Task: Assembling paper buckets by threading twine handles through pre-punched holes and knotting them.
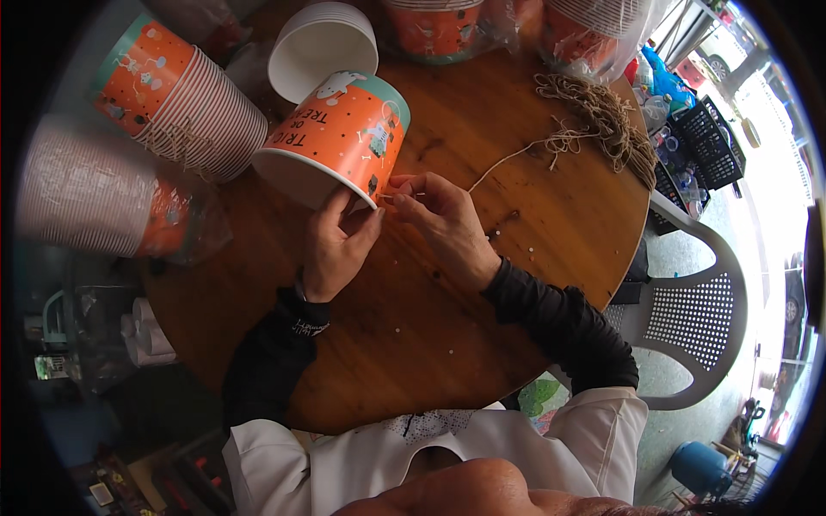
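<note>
Orange bucket [348, 129] looked only partway strung

So the bucket was tipped over the table [379, 370], left hand [334, 254] gripping its rim between thumb and fingers. The right hand [447, 219] was pinched up tight at its side, on what looked like string [503, 162] running off to a tangle [607, 120]. Couldn't spot a finished loop there. Cords [176, 146] hung by the unwrapped stack [202, 107], so maybe some were done; the bagged stack [82, 185] looked untouched.
</note>
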Demonstrator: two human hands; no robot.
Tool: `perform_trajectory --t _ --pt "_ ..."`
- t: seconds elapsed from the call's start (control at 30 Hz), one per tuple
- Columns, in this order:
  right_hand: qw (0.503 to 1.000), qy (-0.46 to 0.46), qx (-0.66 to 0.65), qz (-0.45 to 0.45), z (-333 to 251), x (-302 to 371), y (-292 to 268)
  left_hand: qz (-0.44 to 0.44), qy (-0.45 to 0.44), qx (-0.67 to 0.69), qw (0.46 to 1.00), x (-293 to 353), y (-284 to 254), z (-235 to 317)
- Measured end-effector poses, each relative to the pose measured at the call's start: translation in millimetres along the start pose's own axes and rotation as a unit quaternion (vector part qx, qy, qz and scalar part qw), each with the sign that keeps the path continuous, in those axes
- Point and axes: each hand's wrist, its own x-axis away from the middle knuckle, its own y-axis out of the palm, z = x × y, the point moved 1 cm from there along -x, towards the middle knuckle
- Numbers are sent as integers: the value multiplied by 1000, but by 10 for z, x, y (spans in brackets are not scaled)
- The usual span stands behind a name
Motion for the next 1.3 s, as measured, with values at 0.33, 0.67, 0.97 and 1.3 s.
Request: perform_trajectory --t 0.33,0.67,0.97,1.3 --pt "1000 16 0 25 59 0 19 -2 39 -52 998 23 94 124" --pt "997 -46 31 46 51 -50 -15 56 59 -74 994 10 152 -59" --pt "992 -113 51 -22 134 -125 0 90 62 8 994 15 79 -157" --pt "979 -119 166 20 49 -241 -88 54 304 -215 926 -162 134 181"
